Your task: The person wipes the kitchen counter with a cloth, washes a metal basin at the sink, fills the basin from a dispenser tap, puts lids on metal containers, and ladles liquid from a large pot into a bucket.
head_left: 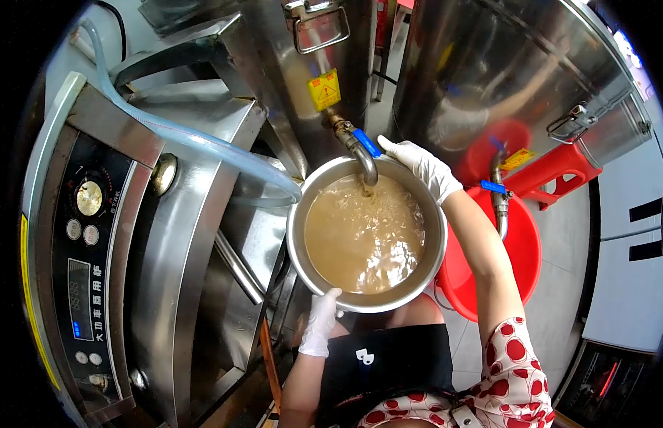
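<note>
A round metal pot [297, 246] holds cloudy brown liquid [360, 228] with ripples and foam on its surface. My left hand [322, 321], in a white glove, grips the pot's near left rim. At the far right rim, my right hand [422, 167], also gloved, holds the pot beside the blue valve handle [367, 143]. Liquid runs into the pot from the bent metal spout [367, 168] of a steel tank [274, 57].
To the left stands a steel cooker with a control panel [85, 250], crossed by a clear hose [203, 152]. A red bucket [524, 250] sits at right under a second tap [499, 203] on another large tank [502, 71]. A red stool [567, 178] is behind.
</note>
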`<state>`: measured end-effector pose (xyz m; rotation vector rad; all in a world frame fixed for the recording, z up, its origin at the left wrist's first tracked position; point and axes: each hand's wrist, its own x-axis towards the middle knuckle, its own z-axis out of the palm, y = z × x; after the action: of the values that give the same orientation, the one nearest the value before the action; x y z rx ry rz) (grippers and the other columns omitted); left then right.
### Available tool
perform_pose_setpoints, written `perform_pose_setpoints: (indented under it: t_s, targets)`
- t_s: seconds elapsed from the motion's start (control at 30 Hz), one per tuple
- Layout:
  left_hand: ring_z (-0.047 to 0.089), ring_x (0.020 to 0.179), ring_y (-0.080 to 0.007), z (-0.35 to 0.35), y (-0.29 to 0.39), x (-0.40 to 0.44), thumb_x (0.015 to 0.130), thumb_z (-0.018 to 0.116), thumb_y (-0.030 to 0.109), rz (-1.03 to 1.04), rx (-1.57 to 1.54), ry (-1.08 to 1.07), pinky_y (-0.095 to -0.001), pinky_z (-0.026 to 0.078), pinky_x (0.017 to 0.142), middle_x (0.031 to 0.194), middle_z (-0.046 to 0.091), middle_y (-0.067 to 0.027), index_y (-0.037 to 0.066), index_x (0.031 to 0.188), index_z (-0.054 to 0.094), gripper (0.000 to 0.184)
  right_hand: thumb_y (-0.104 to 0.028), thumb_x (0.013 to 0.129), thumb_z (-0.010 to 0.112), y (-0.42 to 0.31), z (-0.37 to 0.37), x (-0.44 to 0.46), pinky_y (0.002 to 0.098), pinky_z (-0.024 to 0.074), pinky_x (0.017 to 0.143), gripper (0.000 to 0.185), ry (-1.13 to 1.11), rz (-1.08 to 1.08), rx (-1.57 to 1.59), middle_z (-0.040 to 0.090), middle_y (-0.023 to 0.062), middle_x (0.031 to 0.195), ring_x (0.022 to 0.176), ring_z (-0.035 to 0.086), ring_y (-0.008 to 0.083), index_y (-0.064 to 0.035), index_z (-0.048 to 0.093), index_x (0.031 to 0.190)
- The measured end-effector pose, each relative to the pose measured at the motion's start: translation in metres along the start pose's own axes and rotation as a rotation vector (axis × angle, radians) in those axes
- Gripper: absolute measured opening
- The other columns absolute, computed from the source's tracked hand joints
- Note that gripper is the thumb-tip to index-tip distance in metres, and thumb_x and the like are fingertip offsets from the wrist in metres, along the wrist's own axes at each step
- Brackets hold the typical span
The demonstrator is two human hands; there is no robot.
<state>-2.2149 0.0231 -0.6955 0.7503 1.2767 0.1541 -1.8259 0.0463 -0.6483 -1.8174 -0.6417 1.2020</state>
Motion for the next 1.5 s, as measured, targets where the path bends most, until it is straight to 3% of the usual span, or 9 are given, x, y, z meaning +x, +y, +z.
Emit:
perform_pose_setpoints:
  t_s: [0.1,0.13,0.3,0.33,0.5,0.63,0.8,1.5]
  targets:
    - [0.05,0.049,-0.0143,0.001,0.002,-0.001,0.077,0.059,0.008,0.001,0.002,-0.004,-0.0245,0.035,0.032,0.079,0.058,-0.0084,-0.003,0.1,0.054,0.026,-0.045,0.09,0.049,0.001,0.005,0.0,0.0264,0.0453,0.061,0.047,0.05,-0.036,0.091,0.065,0.0041,0.071,0.059,0.054,0.0099,-0.0027,0.067,0.081]
    - [0.05,0.049,-0.0142,0.002,0.004,-0.004,0.077,0.059,0.008,0.002,0.001,0.004,-0.0246,0.034,0.031,0.079,0.058,-0.0084,-0.003,0.101,0.054,0.026,-0.044,0.09,0.049,-0.002,0.005,-0.006,0.0265,0.0455,0.061,0.046,0.044,-0.042,0.106,0.065,0.0041,0.071,0.059,0.055,0.0099,-0.0025,0.067,0.081]
    - [0.05,0.049,-0.0145,0.004,0.004,-0.005,0.077,0.058,0.007,0.002,0.007,0.027,-0.0244,0.034,0.031,0.079,0.058,-0.0085,-0.003,0.1,0.053,0.026,-0.06,0.084,0.045,-0.003,-0.001,-0.005,0.0313,0.0405,0.089,0.069,-0.039,0.015,0.002,0.062,0.0171,0.107,0.096,0.058,0.0211,0.0024,0.062,0.108]
    - [0.051,0.049,-0.0145,0.004,0.006,-0.007,0.077,0.058,0.007,0.003,0.016,0.03,-0.0243,0.034,0.031,0.079,0.058,-0.0086,-0.004,0.1,0.053,0.026,-0.06,0.084,0.045,-0.002,-0.001,-0.003,0.0313,0.0404,0.089,0.069,-0.024,0.013,-0.019,0.062,0.0171,0.107,0.096,0.058,0.0213,0.0026,0.061,0.109]
    - [0.051,0.049,-0.0141,0.002,0.005,-0.006,0.077,0.058,0.008,0.001,0.013,-0.012,-0.0236,0.035,0.032,0.08,0.058,-0.0089,-0.004,0.099,0.053,0.026,-0.045,0.09,0.049,0.003,0.004,0.0,0.0264,0.0454,0.061,0.046,0.061,-0.062,0.057,0.064,0.0035,0.07,0.059,0.054,0.0093,-0.0037,0.066,0.08]
    - [0.052,0.052,-0.0137,0.0,0.003,-0.004,0.077,0.057,0.008,-0.004,-0.015,-0.039,-0.0229,0.035,0.033,0.081,0.058,-0.008,-0.002,0.101,0.053,0.027,-0.046,0.09,0.049,0.013,0.0,0.015,0.0263,0.0453,0.061,0.046,0.08,-0.052,0.028,0.064,0.0035,0.071,0.06,0.054,0.0091,-0.0042,0.066,0.081]
    - [0.053,0.054,-0.0138,-0.003,0.0,-0.001,0.076,0.057,0.008,-0.01,-0.051,-0.089,-0.0228,0.036,0.033,0.082,0.058,-0.0077,0.0,0.104,0.052,0.03,-0.065,0.081,0.046,-0.014,0.001,-0.012,0.0322,0.0434,0.084,0.074,-0.066,0.045,-0.008,0.064,0.0163,0.101,0.09,0.06,0.0222,0.0034,0.064,0.103]
    - [0.056,0.056,-0.0146,-0.006,-0.002,0.003,0.075,0.056,0.008,-0.031,-0.04,-0.092,-0.022,0.038,0.032,0.084,0.059,-0.0084,-0.001,0.106,0.051,0.033,-0.052,0.085,0.053,-0.026,0.011,-0.028,0.0312,0.0458,0.068,0.054,-0.187,-0.014,0.235,0.064,0.0085,0.082,0.071,0.056,0.0147,-0.0004,0.065,0.092]
